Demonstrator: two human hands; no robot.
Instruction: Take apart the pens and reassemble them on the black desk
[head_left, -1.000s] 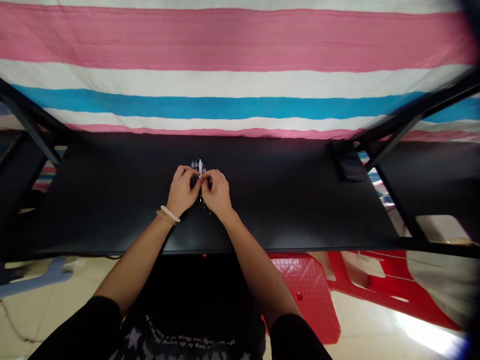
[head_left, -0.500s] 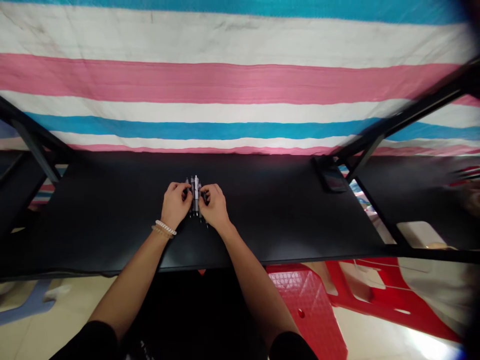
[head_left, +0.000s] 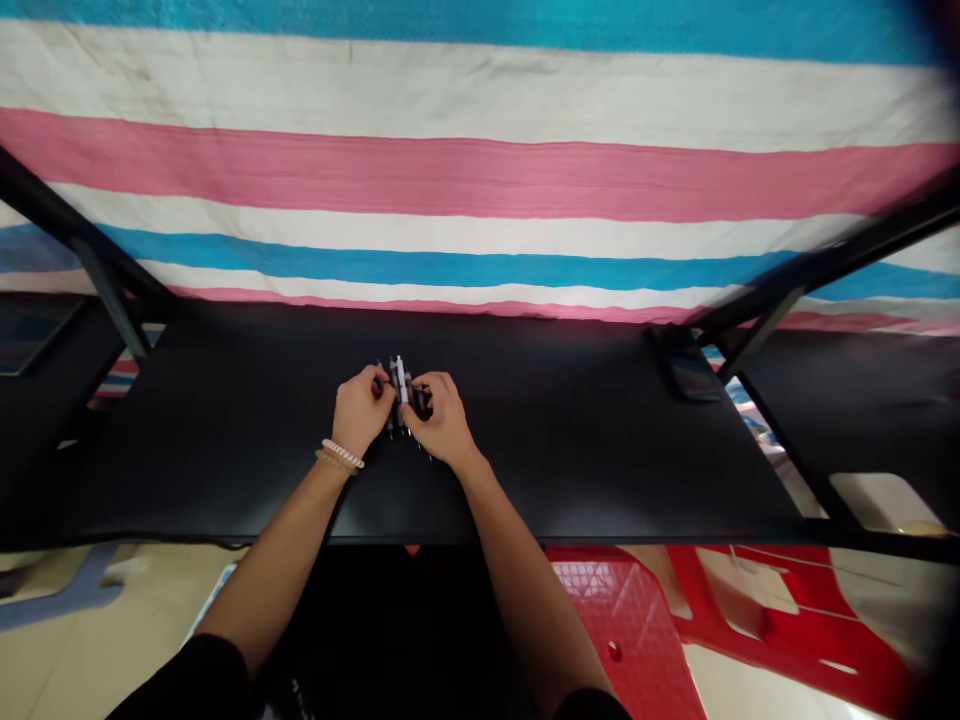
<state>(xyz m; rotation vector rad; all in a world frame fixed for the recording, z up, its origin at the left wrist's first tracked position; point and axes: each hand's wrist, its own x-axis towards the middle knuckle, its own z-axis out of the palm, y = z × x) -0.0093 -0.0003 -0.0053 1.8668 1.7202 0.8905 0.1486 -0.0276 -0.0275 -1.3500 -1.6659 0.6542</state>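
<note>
Several pens lie side by side on the black table (head_left: 555,420), their lengths pointing away from me. One of them, a white pen (head_left: 403,378), stands out between my hands; the others are dark or grey and partly covered by my fingers. My left hand (head_left: 361,408), with beaded bracelets at the wrist, pinches the left side of the bunch. From the right, my right hand (head_left: 442,415) curls its thumb and fingers around the pens, the thumb close to the white one. Small pale tips poke out below.
A dark phone (head_left: 686,365) lies near the table's right end. Black slanted frame bars (head_left: 112,290) flank both sides. Behind the table hangs a striped sheet (head_left: 480,180). A red plastic stool (head_left: 622,620) stands below the front edge at right.
The view has shifted slightly, so the table sits a little farther right. My right hand has opened somewhat wider around the pens, and the white pen has tilted a little.
</note>
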